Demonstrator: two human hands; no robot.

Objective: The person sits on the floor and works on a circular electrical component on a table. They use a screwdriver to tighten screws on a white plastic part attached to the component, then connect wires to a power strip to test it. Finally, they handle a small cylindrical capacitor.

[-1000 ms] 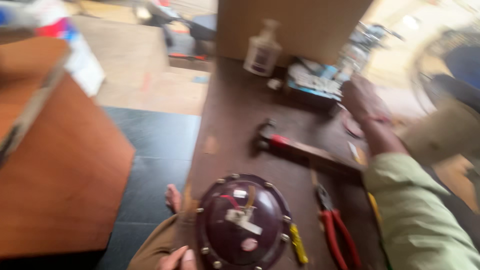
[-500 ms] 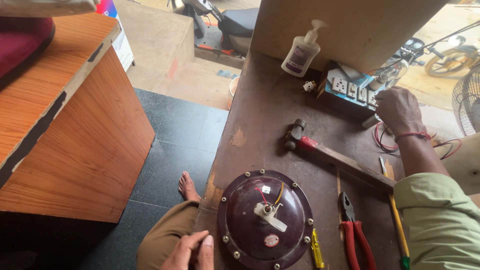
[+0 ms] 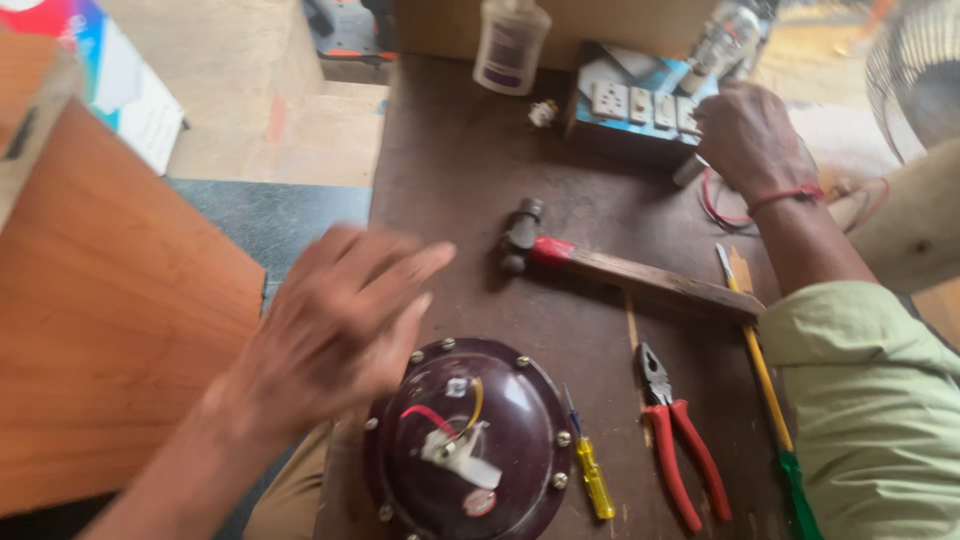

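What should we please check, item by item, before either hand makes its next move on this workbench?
1. Left hand empty: ok, open and blurred above the dark maroon round dome.
2. Right hand at the blue switch board: ok; its grip cannot be told.
3. Wires on the dome connected: cannot tell.
4. Red-handled pliers free: ok, lying untouched.
5. Wooden-handled hammer flat on the brown bench: ok.
6. Small yellow-handled screwdriver beside the dome: ok.

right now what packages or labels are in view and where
Pump bottle: back edge of the worktop, pale plastic, white and purple label.
Carton: far left on the floor, white with red and blue print.
Round sticker: red, on the dark maroon dome in front, just right of the left hand.
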